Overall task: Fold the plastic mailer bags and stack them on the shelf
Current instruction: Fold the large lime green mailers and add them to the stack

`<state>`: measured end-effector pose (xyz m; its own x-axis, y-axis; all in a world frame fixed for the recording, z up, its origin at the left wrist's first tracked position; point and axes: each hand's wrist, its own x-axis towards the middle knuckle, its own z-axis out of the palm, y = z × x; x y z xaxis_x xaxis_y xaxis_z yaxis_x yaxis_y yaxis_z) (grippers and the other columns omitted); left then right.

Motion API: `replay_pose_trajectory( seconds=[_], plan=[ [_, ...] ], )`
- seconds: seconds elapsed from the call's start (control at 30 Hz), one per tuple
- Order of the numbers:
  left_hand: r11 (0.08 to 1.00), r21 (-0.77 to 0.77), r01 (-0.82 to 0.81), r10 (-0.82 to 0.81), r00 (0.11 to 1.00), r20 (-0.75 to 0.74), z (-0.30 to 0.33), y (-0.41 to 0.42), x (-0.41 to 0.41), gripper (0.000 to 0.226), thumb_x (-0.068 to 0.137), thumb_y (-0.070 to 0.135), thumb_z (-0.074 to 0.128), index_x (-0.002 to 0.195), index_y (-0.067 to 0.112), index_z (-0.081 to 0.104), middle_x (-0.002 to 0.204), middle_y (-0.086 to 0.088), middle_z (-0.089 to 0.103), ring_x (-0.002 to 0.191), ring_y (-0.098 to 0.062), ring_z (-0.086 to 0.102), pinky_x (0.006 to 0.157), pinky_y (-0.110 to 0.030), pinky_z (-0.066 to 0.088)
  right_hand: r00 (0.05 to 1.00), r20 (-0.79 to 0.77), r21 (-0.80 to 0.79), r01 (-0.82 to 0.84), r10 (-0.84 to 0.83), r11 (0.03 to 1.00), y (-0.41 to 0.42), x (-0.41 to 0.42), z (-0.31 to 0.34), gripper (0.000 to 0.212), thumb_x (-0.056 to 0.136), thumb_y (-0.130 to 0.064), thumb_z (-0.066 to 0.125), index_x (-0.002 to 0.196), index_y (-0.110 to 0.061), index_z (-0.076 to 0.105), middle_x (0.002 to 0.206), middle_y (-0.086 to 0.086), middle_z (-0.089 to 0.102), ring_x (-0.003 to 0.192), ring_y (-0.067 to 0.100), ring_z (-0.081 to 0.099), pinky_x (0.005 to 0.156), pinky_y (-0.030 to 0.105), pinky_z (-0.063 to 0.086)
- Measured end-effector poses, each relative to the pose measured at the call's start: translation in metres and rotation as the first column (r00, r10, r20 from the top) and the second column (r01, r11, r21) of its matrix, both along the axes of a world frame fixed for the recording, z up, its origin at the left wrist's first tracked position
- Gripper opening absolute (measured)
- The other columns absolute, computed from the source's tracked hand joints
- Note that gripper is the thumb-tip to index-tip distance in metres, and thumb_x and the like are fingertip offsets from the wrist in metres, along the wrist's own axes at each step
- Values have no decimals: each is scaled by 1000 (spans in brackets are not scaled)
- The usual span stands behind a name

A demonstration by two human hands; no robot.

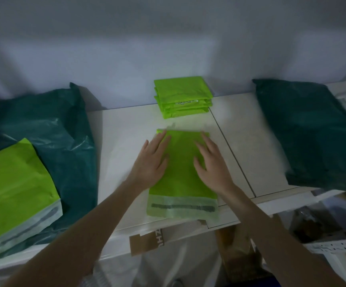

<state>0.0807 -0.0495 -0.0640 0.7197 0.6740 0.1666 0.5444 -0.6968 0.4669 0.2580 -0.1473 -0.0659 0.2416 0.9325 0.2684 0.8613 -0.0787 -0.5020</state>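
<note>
The white shelf (pixel 126 141) runs across the view against a pale wall, its top made of flat panels with a seam line right of centre. On its left end lies a large dark green plastic bag (pixel 64 129), crumpled and glossy, and on top of that bag rests a pile of unfolded lime green mailer bags (pixel 16 183) with a pale flap edge and a dark adhesive strip toward the near side. On the shelf's right end sits a second dark green bag (pixel 308 131), fuller and smoother.

At the middle of the shelf, near its front edge, lies the lime green mailer bag (pixel 180 183) being worked: a narrow upright rectangle, doubled lengthwise, its bright green body matte and slightly wrinkled, its near end a paler translucent flap carrying a dark strip. That flap reaches to the shelf's front lip.

Behind it, close to the wall, stands a stack of folded mailer bags (pixel 183 98), neat squarish packets of the same green, one showing a small white label.

The left hand (pixel 153 160) lies flat on the bag's left side, fingers straight, grip released. The right hand (pixel 211 164) presses flat on the right side, fingers spread, grasping nothing.

Below the shelf edge, a brown cardboard flap (pixel 147 241) shows.
</note>
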Motion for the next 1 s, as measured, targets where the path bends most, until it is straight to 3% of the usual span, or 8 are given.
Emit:
replay_pose_trajectory(
  seconds=[0.13, 0.23, 0.37, 0.43, 0.6, 0.77, 0.87, 1.0],
  plan=[
    [990, 99, 104, -80, 972, -222, -12, -32, -7, 61, 92, 40, 19, 142, 12, 39, 152, -8, 32, 137, -23, 36, 112, -37, 22, 973, 217, -108, -51, 73, 993, -25, -20, -14, 51, 94, -32, 31, 134, -6, 48, 147, 12, 38, 134, 30, 38, 110, 38, 30],
    [983, 168, 80, -20, 943, -333, -15, -43, -10, 55, 87, 42, 30, 125, 16, 60, 136, -7, 54, 117, -24, 58, 93, -40, 48, 950, 289, -231, -47, 114, 972, -34, -26, -22, 57, 91, -39, 23, 131, -8, 51, 143, 9, 43, 126, 29, 46, 99, 43, 45],
    [989, 141, 45, 13, 924, -382, 5, -39, -5, 70, 75, 44, 14, 136, 31, 46, 148, 1, 34, 133, -24, 33, 103, -38, 28, 947, 310, -192, -28, 88, 981, -28, -29, -10, 54, 84, -34, 24, 113, -9, 62, 112, 8, 62, 98, 32, 58, 76, 40, 48],
    [980, 178, 84, -1, 907, -421, 11, -32, -2, 57, 83, 32, 31, 139, 37, 38, 149, 6, 28, 133, -22, 27, 102, -37, 24, 943, 326, -117, -37, 74, 992, -21, -28, 2, 46, 79, -26, 31, 108, -9, 63, 97, 7, 65, 91, 31, 59, 70, 38, 47],
    [966, 166, 200, -92, 860, -501, 21, -13, -2, 60, 86, 11, 44, 140, 35, 35, 153, 16, 24, 140, -6, 23, 110, -30, 12, 951, 251, -198, -130, 179, 972, 8, -3, 24, 63, 79, -5, 51, 140, -12, 39, 149, 7, 34, 137, 25, 30, 110, 45, 30],
    [970, 134, 203, -117, 873, -473, 18, -4, 2, 53, 91, 33, 25, 142, 23, 35, 151, 9, 33, 142, -10, 23, 115, -35, 6, 900, 270, -420, -210, 343, 883, 47, 9, 37, 67, 90, -14, 47, 149, -21, 16, 159, -4, 3, 146, 12, -1, 117, 48, 2],
    [972, 146, 185, -119, 919, -375, 12, -10, 3, 77, 77, 53, 8, 137, 19, 42, 148, 0, 37, 137, -18, 35, 112, -37, 19, 871, 242, -540, -245, 427, 805, 79, 7, 45, 76, 87, -18, 53, 150, -24, 11, 159, -5, 2, 146, 10, -2, 116, 47, 0],
    [991, 101, -93, 116, 959, -258, 8, -11, 6, 63, 86, 50, 45, 140, 21, 29, 152, -1, 24, 140, -19, 23, 114, -36, 19, 866, 226, -645, -211, 447, 735, 110, 1, 51, 80, 83, -33, 63, 148, -26, 17, 156, -1, 19, 143, 19, 18, 115, 47, 19]
  ],
)
